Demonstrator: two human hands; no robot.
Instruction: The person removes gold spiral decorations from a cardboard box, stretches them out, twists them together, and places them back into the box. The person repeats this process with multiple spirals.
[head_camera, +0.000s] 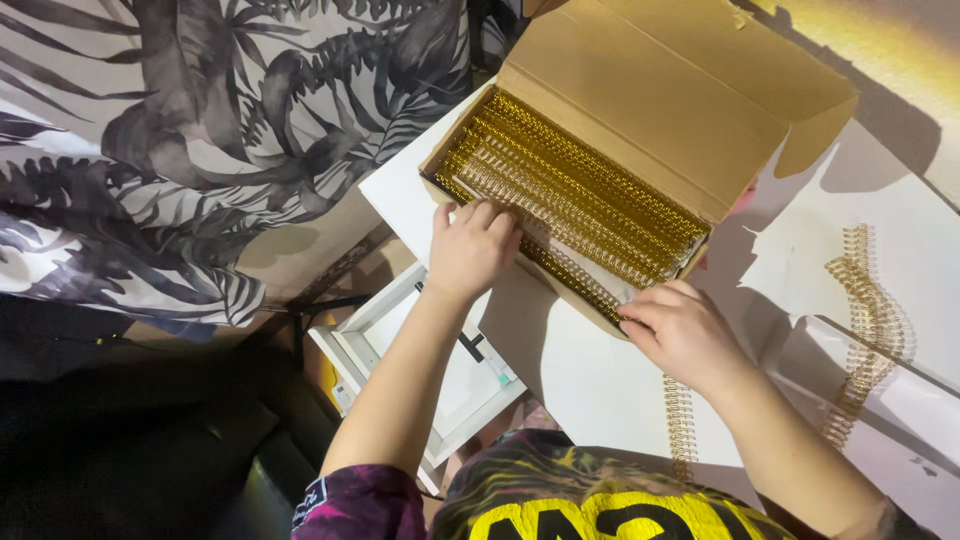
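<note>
**A:** What is over at the far left?

**B:** A cloth (200, 130) with big grey leaf prints, hanging past the left edge of the table (580, 370). Below it is dark floor, and a white tray (440, 380) sits lower than the table, just under its left edge.

**A:** And the left hand?

**B:** The left hand (470, 248) lies on the near left corner of the box (640, 110), fingers curled down onto the gold coils (570, 190) inside. The fingers are bent close together on the top coil; I cannot tell whether they pinch it or only press on it.

**A:** Where does the box stand?

**B:** On the white table, towards its far edge, set at a slant. Its lid is folded open, away from the person. The coils fill it in tight rows running lengthwise.

**A:** The right hand?

**B:** The right hand (685, 335) is at the near right end of the box, fingertips touching the box's near wall and the end of a coil there. The grip is narrow, fingers nearly together, but what it holds is hidden.

**A:** Anything further right?

**B:** One loose coil (680, 415) lies on the table near the near edge, beside the right wrist. Another loose coil (868, 320) lies towards the right edge, well apart from the box, with white sheets (830, 250) under it
</note>
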